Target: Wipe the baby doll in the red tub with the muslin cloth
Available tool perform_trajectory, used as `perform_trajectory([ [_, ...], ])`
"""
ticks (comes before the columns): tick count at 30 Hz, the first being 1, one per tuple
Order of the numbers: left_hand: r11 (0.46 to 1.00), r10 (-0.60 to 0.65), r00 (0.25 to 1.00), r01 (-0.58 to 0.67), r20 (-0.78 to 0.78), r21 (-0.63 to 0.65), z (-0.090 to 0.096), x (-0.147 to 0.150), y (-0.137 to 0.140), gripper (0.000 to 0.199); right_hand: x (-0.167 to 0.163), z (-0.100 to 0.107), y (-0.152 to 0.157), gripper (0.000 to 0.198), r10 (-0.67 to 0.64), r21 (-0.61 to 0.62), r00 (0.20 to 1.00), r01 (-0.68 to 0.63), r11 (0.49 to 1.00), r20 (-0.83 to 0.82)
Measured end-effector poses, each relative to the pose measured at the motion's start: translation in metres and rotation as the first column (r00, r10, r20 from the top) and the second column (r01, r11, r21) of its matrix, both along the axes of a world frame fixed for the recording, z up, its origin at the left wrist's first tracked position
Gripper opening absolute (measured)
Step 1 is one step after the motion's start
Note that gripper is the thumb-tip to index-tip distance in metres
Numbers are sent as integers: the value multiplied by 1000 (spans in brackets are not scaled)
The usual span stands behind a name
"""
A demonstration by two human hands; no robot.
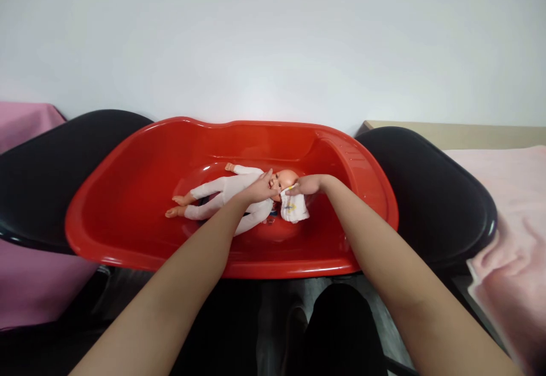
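Note:
A baby doll (pixel 232 188) with a white cloth body lies on its back in a red baby bathtub (pixel 140 154), its head to the right and its feet to the left. My left hand (pixel 260 187) rests at the doll's neck and chin, fingers stretched out. Beside the doll's head, my right hand (pixel 305 185) has its fingers closed on the top of a small white washcloth (pixel 294 208) with a yellow and grey print. The cloth hangs down against the near side of the head. Something dark lies partly hidden under the doll.
Black chair seats (pixel 435 194) stand under both ends of the tub. A pink cloth covers a surface (pixel 29 120) at the left; a pale pink blanket (pixel 520 205) lies at the right. Behind the tub rises a white wall (pixel 264 40).

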State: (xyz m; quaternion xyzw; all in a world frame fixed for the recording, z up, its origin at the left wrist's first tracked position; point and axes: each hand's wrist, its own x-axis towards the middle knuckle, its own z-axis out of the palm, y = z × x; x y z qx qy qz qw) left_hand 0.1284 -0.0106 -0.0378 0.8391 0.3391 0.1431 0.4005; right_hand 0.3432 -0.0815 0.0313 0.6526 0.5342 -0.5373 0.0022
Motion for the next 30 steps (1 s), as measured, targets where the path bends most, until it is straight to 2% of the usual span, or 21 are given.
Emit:
perform_trajectory([
  [4,997,-14,1000,15,20,-74,0,-1,0,105,-5,11,-8,50,-56,14,971,61,998,-231],
  [7,995,-15,997,22,75,-101,-1,-2,1,86,-8,15,-11,49,-73,74,939,103,992,-336],
  [10,995,-8,999,11,36,-95,-1,-1,2,84,-8,13,-10,48,-17,67,970,35,997,-242],
  [12,998,-1,1000,3,20,-68,-2,0,2,85,-6,9,-7,44,77,45,997,-75,996,-29],
  [14,1000,6,999,-4,36,-31,-3,2,2,80,-3,5,-4,38,158,28,969,-167,986,192],
  [15,1000,12,999,-11,44,-17,-4,2,3,78,-2,4,-2,37,174,31,952,-188,982,252],
  [17,1000,25,999,-25,46,-12,-5,3,3,76,-1,2,-1,38,163,50,959,-179,982,232],
  [20,999,29,999,-27,34,-37,-4,1,2,82,-3,3,-3,47,103,62,995,-103,993,0],
  [23,997,8,999,-5,32,-74,-3,-1,2,81,-7,7,-6,54,16,82,971,4,997,-240],
  [25,996,-16,1000,18,27,-89,-2,-2,2,81,-9,9,-7,55,-8,95,952,39,995,-307],
  [27,996,-24,1000,26,20,-85,-1,-1,2,85,-9,8,-5,56,26,80,960,-4,997,-279],
  [30,998,-7,1000,8,9,-60,-1,1,2,91,-6,1,0,56,151,40,988,-150,988,-32],
])
